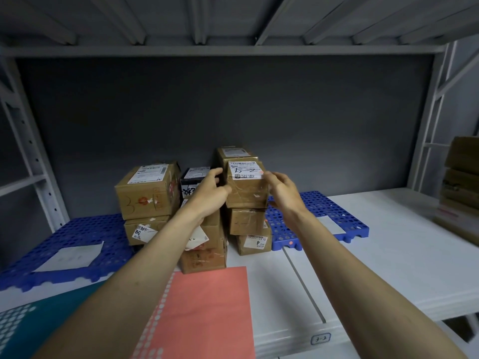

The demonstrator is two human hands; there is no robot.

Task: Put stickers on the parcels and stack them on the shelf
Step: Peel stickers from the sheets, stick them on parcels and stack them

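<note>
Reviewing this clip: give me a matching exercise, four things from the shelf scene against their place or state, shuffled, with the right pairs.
Things:
1. top parcel
2. pink sheet
3. blue perforated mat
4. shelf tag "3-2"

Places or states:
A. on the shelf's front edge
B. lying flat near the front, in front of the stacks
C. between the left hand and right hand
D. right of the parcel stacks

Pairs: 1-C, 2-B, 3-D, 4-A

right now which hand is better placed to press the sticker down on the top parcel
Right hand: its fingertips sit by the pink sticker at the label's right edge, while the left hand steadies the top parcel.
</note>
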